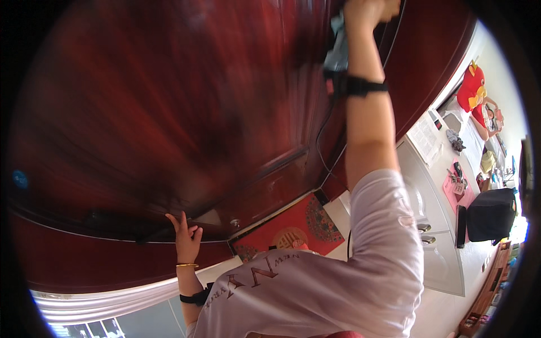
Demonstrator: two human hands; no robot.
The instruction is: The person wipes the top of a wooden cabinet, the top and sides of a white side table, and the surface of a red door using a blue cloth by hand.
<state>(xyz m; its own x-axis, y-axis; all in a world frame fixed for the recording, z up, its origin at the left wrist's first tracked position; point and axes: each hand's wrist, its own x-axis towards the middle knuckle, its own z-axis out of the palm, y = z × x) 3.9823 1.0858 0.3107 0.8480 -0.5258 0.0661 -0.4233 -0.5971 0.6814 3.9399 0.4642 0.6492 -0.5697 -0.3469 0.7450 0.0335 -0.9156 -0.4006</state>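
Note:
A large dark red wooden door [203, 105] with raised panels fills the view before me. My right hand [372, 14] is raised high at its upper right edge, blurred, gripping a grey-blue cloth [338, 53] that hangs beside the wrist. A black strap with a cable is around my right forearm. Low on the left, my left hand [188, 238] is beside the door's dark edge, fingers spread and holding nothing; whether the fingertips touch the door cannot be told. A gold bracelet [187, 265] is on that wrist.
A red patterned doormat [291, 228] lies at the door's foot. On the right, a white cabinet [437, 253] bears papers [424, 137], keys [457, 179] on a pink sheet and a black bag [490, 214]. Beyond are a red plush figure [471, 88] and limbs, possibly a person's.

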